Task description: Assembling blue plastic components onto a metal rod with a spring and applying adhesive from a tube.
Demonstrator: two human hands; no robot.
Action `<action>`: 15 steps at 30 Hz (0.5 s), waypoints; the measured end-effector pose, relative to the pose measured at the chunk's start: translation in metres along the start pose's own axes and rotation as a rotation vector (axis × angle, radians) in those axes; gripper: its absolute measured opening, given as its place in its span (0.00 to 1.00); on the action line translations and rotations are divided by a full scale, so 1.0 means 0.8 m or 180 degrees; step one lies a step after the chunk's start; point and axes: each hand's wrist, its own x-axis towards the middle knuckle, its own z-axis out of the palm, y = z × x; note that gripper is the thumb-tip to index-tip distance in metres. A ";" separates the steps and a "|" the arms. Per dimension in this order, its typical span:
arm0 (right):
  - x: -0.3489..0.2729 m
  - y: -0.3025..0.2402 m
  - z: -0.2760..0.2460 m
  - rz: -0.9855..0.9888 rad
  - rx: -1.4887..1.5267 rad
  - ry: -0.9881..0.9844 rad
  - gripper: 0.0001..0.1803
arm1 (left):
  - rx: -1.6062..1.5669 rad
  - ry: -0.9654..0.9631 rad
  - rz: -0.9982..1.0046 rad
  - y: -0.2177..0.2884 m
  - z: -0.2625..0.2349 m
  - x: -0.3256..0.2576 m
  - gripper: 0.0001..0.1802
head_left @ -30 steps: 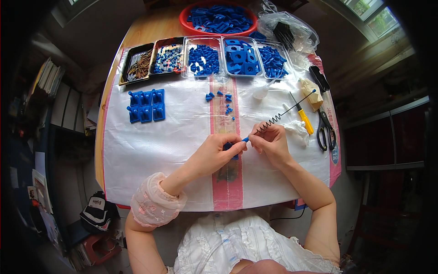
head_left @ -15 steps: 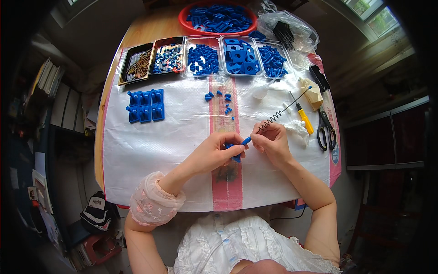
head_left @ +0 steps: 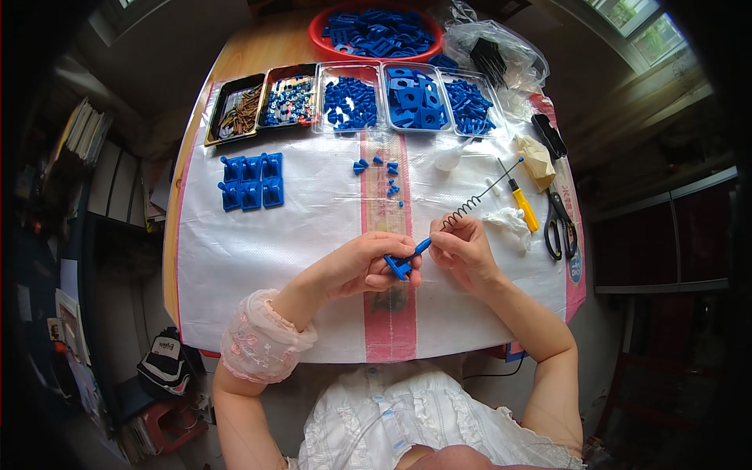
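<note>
My left hand point(head_left: 374, 262) is closed on a blue plastic part point(head_left: 399, 268) with a flat base and a tapered stem that points toward my right hand. My right hand point(head_left: 465, 247) pinches the near end of a black coil spring point(head_left: 460, 214), beside the stem's tip. From the coil a straight wire runs up to the right and ends in a small blue tip point(head_left: 521, 160). Whether the spring's near end touches the stem is hidden by my fingers. Beyond my hands lie several loose small blue pieces point(head_left: 392, 168). Blue square-based assemblies point(head_left: 251, 182) stand grouped at the left.
Trays of screws point(head_left: 241, 113), small metal bits point(head_left: 288, 100) and blue parts point(head_left: 409, 95) line the back. Behind them sits a red basin point(head_left: 315, 35) of blue parts beside a plastic bag point(head_left: 521, 59). At right lie a yellow-handled screwdriver point(head_left: 524, 210), scissors point(head_left: 558, 227) and crumpled tissue point(head_left: 511, 227).
My left hand has turned, so the blue part's base shows more and sits tilted. The spring's blue tip has swung slightly down and left.
</note>
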 end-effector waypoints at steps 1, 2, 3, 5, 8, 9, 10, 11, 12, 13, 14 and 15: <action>0.000 -0.001 0.001 0.0010 -0.0004 0.0012 0.04 | -0.0014 -0.0005 -0.0008 0.000 0.000 0.000 0.12; 0.000 -0.001 0.002 0.0020 -0.0007 0.0024 0.04 | -0.0028 -0.0009 -0.0017 0.000 0.000 0.000 0.12; -0.001 -0.002 0.002 0.0029 -0.0012 0.0034 0.04 | -0.0045 -0.0010 -0.0032 0.000 -0.001 0.000 0.12; 0.000 -0.001 0.001 0.0036 0.0007 0.0020 0.04 | -0.0078 -0.0013 -0.0061 0.000 -0.002 0.001 0.12; 0.000 -0.001 0.002 0.0040 -0.0005 0.0041 0.04 | -0.0032 0.0008 -0.0061 0.001 -0.001 0.000 0.12; 0.000 -0.002 0.002 0.0042 -0.0015 0.0050 0.04 | -0.0009 0.0017 -0.0040 0.000 -0.001 0.001 0.12; 0.000 -0.001 0.002 0.0041 -0.0028 0.0050 0.04 | 0.0014 0.0027 -0.0018 -0.001 -0.002 0.001 0.13; 0.000 -0.001 0.001 0.0039 -0.0040 0.0051 0.04 | 0.0037 0.0037 0.0003 -0.002 -0.003 0.001 0.13; 0.000 -0.001 0.000 0.0037 -0.0052 0.0054 0.04 | 0.0089 0.0058 0.0019 -0.001 -0.002 0.001 0.14; 0.000 -0.001 -0.001 0.0026 -0.0055 0.0047 0.04 | 0.0141 0.0080 0.0035 0.000 0.001 0.000 0.14; 0.000 -0.001 -0.002 0.0016 -0.0058 0.0039 0.04 | 0.0193 0.0101 0.0051 0.000 0.002 0.000 0.15; 0.001 -0.001 -0.002 0.0005 -0.0063 0.0029 0.03 | 0.0221 0.0140 0.0051 0.000 0.002 0.000 0.16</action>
